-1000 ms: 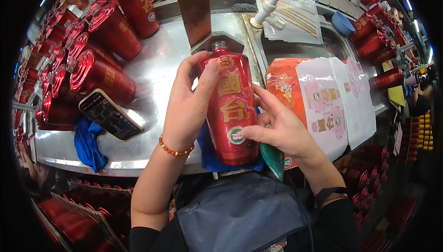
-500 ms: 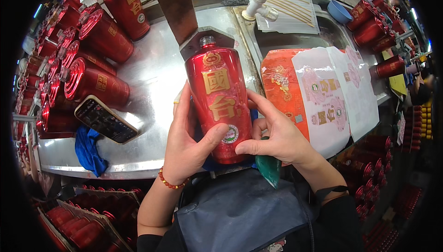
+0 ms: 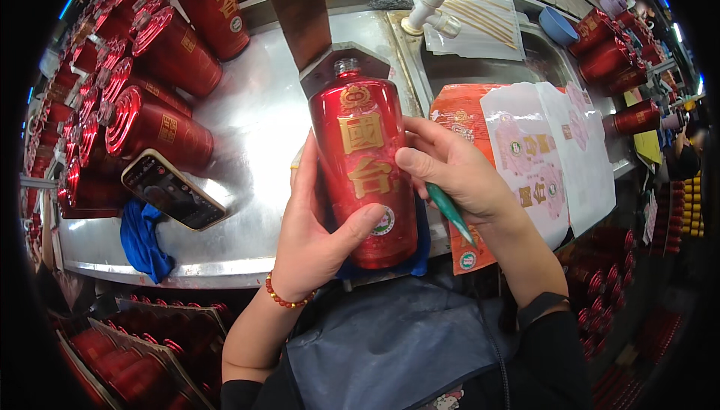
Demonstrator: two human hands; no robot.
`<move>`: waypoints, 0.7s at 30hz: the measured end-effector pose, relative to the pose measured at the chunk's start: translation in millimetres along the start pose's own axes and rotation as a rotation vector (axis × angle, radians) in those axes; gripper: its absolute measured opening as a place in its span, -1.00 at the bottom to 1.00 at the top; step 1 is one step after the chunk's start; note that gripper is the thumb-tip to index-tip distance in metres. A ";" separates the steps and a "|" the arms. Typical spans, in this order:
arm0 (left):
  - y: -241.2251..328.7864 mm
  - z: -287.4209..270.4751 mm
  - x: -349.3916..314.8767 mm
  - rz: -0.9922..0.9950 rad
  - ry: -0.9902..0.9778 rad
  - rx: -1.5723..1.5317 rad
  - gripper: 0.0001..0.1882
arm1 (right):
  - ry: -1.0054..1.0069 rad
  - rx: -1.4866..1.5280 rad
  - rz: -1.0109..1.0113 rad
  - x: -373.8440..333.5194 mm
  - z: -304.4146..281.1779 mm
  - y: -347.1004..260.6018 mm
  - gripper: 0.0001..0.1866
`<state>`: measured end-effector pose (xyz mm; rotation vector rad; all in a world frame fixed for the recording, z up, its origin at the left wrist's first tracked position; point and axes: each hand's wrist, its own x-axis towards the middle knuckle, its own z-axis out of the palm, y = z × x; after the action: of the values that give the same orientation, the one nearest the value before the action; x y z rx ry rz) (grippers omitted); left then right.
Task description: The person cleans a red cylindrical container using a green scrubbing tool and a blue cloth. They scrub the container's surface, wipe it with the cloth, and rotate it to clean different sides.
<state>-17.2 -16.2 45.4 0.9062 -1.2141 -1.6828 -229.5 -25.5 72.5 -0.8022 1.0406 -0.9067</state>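
Note:
A red glass bottle point(image 3: 365, 159) with gold characters and a small round green-and-white label leans back in front of me, its clear neck uncapped. My left hand point(image 3: 319, 241) wraps its left side, thumb across the lower front near the round label. On the other side my right hand point(image 3: 465, 174) touches the bottle's edge with its thumb and fingers. Tucked in that same hand is a green pointed scraper point(image 3: 452, 215), its tip toward me. Behind the bottle's neck stands a dark octagonal plate point(image 3: 315, 80). Blue cloth point(image 3: 424, 249) shows under the bottle's base.
Red bottles point(image 3: 161, 129) crowd the left of the metal table point(image 3: 247, 125), near a phone point(image 3: 174, 189) and a blue rag point(image 3: 145, 241). Decal sheets point(image 3: 585, 185) and an orange sheet point(image 3: 469, 249) lie right, before a sink point(image 3: 540, 65), white pipe point(image 3: 431, 5) and blue bowl point(image 3: 559, 27).
My right hand has shifted up the bottle's right side, its thumb leaving the lower front. The green scraper has turned edge-on. My left hand keeps its hold.

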 end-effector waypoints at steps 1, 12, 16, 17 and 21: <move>-0.3 -1.2 0.2 0.004 -0.007 0.025 0.12 | 0.001 0.010 0.002 -0.7 -0.3 0.0 -0.26; -1.7 -4.6 0.0 0.022 -0.031 -0.027 0.06 | 0.009 0.028 0.045 0.2 -0.1 -2.5 -0.25; -1.7 -6.0 -1.4 0.022 -0.029 0.008 0.00 | 0.011 -0.008 0.036 1.2 0.9 -2.0 -0.24; -2.5 -7.4 -2.1 0.025 -0.027 0.003 -0.01 | 0.011 -0.006 0.042 0.6 0.3 -2.0 -0.23; -6.5 -13.4 -9.4 -0.021 -0.012 -0.011 -0.08 | 0.003 0.015 0.055 -3.6 -5.0 2.5 -0.21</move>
<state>-3.0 -11.0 36.3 0.9070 -1.2059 -1.7119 -234.5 -21.8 70.1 -0.7567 1.0526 -0.8684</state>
